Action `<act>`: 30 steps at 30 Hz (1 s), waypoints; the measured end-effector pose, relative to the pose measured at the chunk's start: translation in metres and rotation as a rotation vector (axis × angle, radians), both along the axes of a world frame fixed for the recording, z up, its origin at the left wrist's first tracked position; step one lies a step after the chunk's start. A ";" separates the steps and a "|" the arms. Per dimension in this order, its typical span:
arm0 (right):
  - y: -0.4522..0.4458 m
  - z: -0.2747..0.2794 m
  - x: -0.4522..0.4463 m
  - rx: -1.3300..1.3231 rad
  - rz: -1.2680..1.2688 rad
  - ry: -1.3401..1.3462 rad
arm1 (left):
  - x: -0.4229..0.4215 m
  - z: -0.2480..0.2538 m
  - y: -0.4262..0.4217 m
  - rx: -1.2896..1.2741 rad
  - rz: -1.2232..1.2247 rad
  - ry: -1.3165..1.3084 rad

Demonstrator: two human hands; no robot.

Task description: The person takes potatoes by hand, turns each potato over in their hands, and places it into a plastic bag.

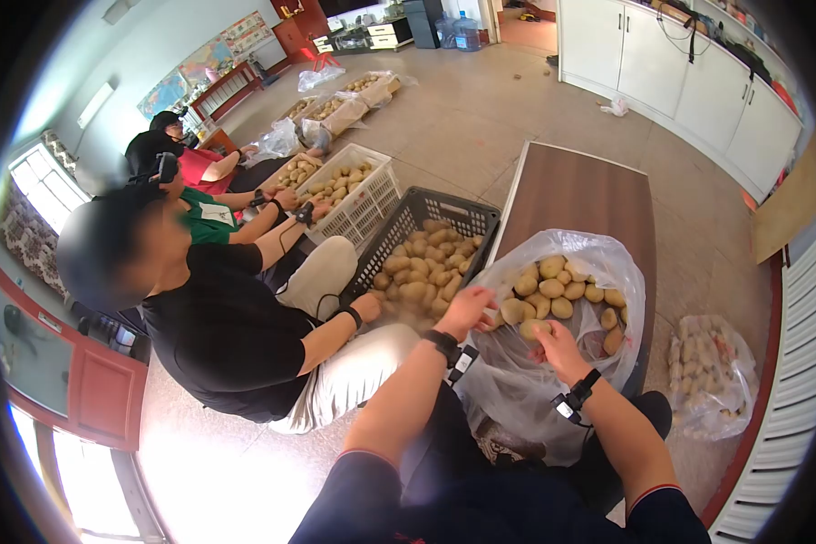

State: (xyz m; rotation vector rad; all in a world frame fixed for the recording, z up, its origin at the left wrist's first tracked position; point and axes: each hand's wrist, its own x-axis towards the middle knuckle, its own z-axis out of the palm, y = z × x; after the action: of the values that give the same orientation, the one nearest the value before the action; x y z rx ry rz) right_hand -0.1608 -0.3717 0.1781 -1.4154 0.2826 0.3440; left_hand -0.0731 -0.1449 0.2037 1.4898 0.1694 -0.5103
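My right hand is closed round a potato above the near part of a clear plastic bag. My left hand is at the bag's left edge, its fingers bent; whether they hold anything is hard to make out. Inside the opened bag lie several loose potatoes. The bag rests at the near end of a brown board. Left of the board stands a black crate with a heap of potatoes in it.
Beside me on the left, a person in a black shirt reaches into the black crate. Further left, people sit by a white crate of potatoes. A filled plastic bag lies on the floor at right, near white cabinets.
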 end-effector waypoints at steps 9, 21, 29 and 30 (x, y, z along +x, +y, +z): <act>0.030 0.022 0.017 -0.052 0.100 -0.139 | -0.018 0.026 -0.025 -0.145 -0.344 0.168; -0.014 -0.046 0.022 -0.726 -0.132 -0.680 | -0.008 0.006 -0.022 -0.234 -0.208 0.136; -0.098 -0.048 0.008 -1.265 -0.359 -0.333 | 0.011 -0.010 0.011 -0.412 0.148 0.044; -0.104 -0.042 0.008 -1.209 -0.331 -0.237 | 0.009 -0.018 0.017 -0.068 0.080 -0.324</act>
State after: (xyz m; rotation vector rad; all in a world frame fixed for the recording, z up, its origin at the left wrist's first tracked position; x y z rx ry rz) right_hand -0.1530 -0.4759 0.1356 -2.5138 0.5665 -0.3571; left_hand -0.0637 -0.1276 0.1860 1.4716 -0.0423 -0.2032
